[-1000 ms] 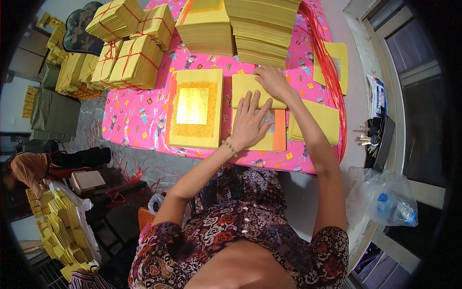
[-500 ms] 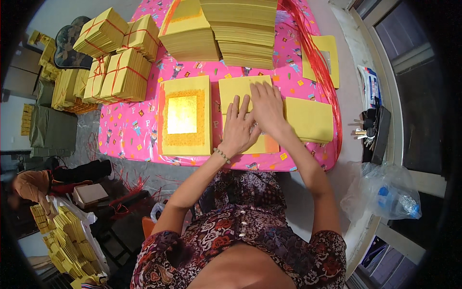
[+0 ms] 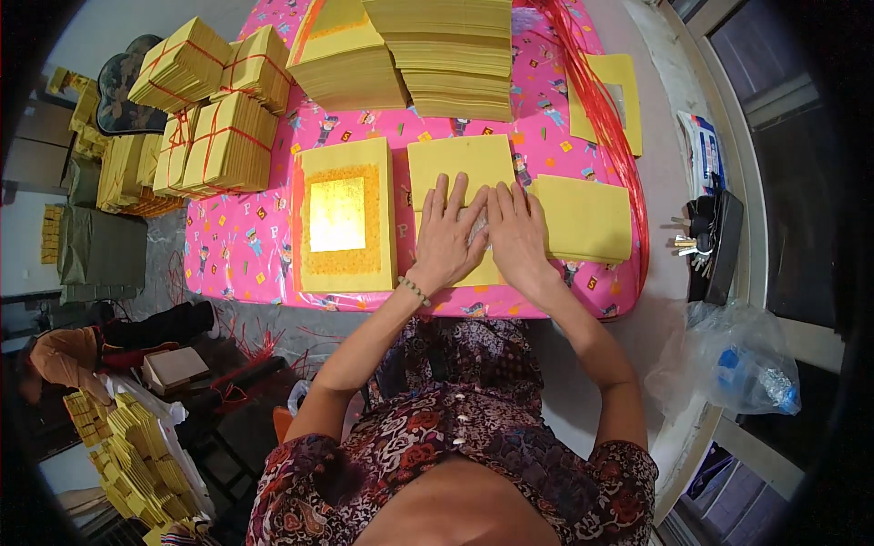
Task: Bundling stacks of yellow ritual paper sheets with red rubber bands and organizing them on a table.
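Both my hands press flat on a sheet of yellow paper (image 3: 462, 162) with folded edges, lying in front of me on the table. My left hand (image 3: 448, 232), with a beaded bracelet at the wrist, has its fingers stretched out over the paper's middle. Close beside it, my right hand (image 3: 521, 238) lies with straight fingers along the paper's right part. A bit of silvery surface shows between the two hands. To the left is a stack of yellow paper (image 3: 387, 218) topped by a gold foil square (image 3: 338, 214). Folded yellow paper (image 3: 583, 218) lies right of my right hand.
Tall yellow paper stacks (image 3: 455, 77) stand at the back of the pink table cover (image 3: 238, 250). Bundles tied with red string (image 3: 232, 146) sit at the left. Red strands (image 3: 601, 118) hang along the right edge. Another person (image 3: 68, 355) is at the lower left.
My right hand has slid down and slightly right on the paper, from its upper part to beside my left hand. The orange strip at the paper's lower right no longer shows.
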The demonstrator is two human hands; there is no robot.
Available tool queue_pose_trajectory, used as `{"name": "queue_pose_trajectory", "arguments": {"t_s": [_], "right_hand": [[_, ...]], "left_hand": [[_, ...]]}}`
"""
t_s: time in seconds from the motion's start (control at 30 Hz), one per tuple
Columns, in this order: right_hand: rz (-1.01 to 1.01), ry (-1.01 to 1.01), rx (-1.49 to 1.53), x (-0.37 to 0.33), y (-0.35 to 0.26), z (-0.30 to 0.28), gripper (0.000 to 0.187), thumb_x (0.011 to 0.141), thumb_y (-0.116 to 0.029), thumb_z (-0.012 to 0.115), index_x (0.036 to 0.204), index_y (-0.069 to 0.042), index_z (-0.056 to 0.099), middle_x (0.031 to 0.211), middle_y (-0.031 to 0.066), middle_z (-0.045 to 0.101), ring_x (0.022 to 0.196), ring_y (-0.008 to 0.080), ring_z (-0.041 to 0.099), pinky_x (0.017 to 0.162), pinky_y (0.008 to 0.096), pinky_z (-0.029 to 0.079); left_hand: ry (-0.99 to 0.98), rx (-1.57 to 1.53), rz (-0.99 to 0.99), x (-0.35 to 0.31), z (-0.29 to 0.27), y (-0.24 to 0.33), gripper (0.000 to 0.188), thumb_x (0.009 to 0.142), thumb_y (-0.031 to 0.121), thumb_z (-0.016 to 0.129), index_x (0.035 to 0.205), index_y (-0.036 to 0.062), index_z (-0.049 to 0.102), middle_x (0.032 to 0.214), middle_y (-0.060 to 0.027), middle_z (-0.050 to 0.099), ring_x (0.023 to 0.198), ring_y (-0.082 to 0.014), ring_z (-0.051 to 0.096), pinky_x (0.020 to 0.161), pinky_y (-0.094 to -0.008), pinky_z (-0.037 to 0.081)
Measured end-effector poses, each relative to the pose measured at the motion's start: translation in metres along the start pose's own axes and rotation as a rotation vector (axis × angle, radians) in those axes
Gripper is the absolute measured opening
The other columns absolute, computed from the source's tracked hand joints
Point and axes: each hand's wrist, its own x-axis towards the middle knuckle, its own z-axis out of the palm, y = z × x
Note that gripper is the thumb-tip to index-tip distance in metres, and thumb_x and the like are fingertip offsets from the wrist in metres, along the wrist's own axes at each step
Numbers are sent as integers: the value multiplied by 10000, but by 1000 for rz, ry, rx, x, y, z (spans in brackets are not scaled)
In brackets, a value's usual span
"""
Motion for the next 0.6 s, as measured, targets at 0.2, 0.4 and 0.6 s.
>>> {"name": "queue_pose_trajectory", "arguments": {"t_s": [0.2,0.4,0.6], "right_hand": [[14,-120,-8,-4,-5,9,559,873,-123,510,1375,91,392,1412,239,401,1332,382,370,1120,470,255],[43,-108,224,-10,-7,12,585,883,-81,471,1412,115,313,1490,279,287,1396,418,266,1154,497,195],[25,-156,116,-10,-14,18,590,872,-48,460,1413,121,299,1485,304,278,1394,430,268,1151,492,217]], "left_hand": [[-9,-4,-2,-1,1,-1,628,861,308,531,1452,153,388,1516,-216,274,1401,-470,196,1138,-561,184],[16,-22,13,-2,1,-2,623,841,271,505,1437,116,409,1499,-248,288,1397,-480,199,1141,-570,172],[8,-4,21,-1,5,-8,628,851,268,476,1442,72,388,1502,-257,281,1406,-466,196,1154,-542,160]]}}
